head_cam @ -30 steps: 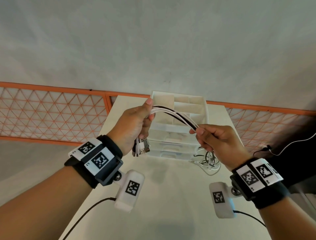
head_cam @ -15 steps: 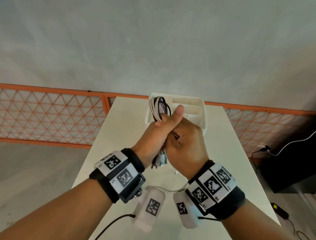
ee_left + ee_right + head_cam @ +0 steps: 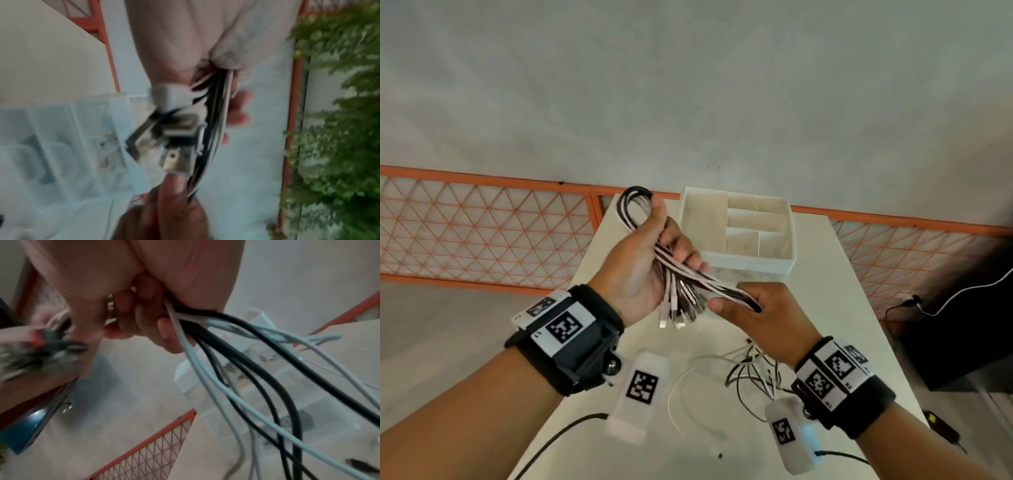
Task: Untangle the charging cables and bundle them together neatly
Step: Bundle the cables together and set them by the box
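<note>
Change: since half a second ago, the two hands have been pulled apart, and the loop that stuck up between them is now held by the left hand alone.
Cables: the bunch of thin black and white charging cables is held up in the air over the pale table, in front of the white plastic box with little rooms.
Left hand: the left hand is curled round the folded loop, with the metal plugs hanging out below the palm.
Right hand: the right hand is closed round the same bunch a little lower, thumb on top.
Loose ends: the long tails are left hanging from the right hand down onto the table, still messy.
How it feels: the cables are judged to be light, soft and bendy. They are smooth, so they may slip out one by one.
Where to hold: the bunch is best gripped tight at the fold and just above the plugs. The hard plugs should not be yanked.
Next: more loops are probably to be folded in.
</note>
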`<state>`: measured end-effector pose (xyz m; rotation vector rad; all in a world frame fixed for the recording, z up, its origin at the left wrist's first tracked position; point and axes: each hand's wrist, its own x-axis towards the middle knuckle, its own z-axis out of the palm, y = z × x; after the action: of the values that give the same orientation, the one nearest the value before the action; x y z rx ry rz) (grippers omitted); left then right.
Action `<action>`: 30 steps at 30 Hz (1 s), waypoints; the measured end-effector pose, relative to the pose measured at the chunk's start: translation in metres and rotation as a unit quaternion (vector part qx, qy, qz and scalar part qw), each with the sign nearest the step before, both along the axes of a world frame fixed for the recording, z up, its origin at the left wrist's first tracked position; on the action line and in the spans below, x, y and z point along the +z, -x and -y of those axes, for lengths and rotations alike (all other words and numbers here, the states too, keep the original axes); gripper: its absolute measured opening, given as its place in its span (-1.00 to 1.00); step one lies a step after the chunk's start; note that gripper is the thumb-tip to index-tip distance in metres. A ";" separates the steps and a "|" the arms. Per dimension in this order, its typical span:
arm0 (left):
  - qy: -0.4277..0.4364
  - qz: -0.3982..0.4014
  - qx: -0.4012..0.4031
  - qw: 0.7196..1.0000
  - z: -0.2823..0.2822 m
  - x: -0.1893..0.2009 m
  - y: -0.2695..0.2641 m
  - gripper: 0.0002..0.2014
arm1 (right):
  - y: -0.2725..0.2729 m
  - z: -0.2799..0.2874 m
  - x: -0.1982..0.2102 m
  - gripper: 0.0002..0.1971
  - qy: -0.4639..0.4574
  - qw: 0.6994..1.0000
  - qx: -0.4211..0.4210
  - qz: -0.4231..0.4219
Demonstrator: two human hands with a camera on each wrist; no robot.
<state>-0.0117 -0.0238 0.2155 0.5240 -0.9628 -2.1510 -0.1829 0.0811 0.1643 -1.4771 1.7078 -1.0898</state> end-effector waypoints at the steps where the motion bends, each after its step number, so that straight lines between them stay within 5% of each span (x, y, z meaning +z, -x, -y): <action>1: 0.003 0.023 -0.019 1.000 -0.002 -0.002 -0.002 -0.50 | 0.002 0.000 0.001 -0.36 -0.019 1.000 0.013 -0.004; 5: 0.112 0.216 -0.064 0.968 -0.007 -0.001 -0.011 -0.57 | 0.016 -0.003 0.010 -0.50 -0.100 0.991 0.069 -0.054; 7: 0.212 0.346 -0.101 0.908 -0.009 0.000 -0.014 -0.63 | 0.024 -0.001 0.018 -0.49 -0.107 0.990 0.050 -0.081; 11: 0.380 0.533 -0.192 0.731 -0.019 -0.011 -0.002 -0.56 | 0.018 0.011 0.040 -0.63 -0.088 0.980 0.041 -0.171; 14: 0.428 0.573 -0.167 0.679 -0.018 -0.019 0.005 -0.75 | 0.012 0.014 0.048 -0.70 -0.066 0.979 0.038 -0.191; 21: 0.386 0.537 -0.016 0.750 0.004 -0.020 -0.012 -0.68 | 0.042 0.003 0.051 -0.76 -0.019 0.996 0.012 -0.081; 26: 0.193 0.322 -0.024 0.927 -0.005 -0.019 -0.008 -0.57 | 0.024 0.000 0.035 -0.74 0.088 0.995 -0.026 -0.024; 30: 0.141 0.245 -0.047 0.958 -0.019 -0.020 0.002 -0.27 | -0.009 0.004 0.033 -0.81 0.199 0.978 -0.048 0.026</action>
<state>-0.0139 -0.0049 0.1959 0.9051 -1.5633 -1.9508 -0.1743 0.0767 0.1971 -1.5955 1.5999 -1.5801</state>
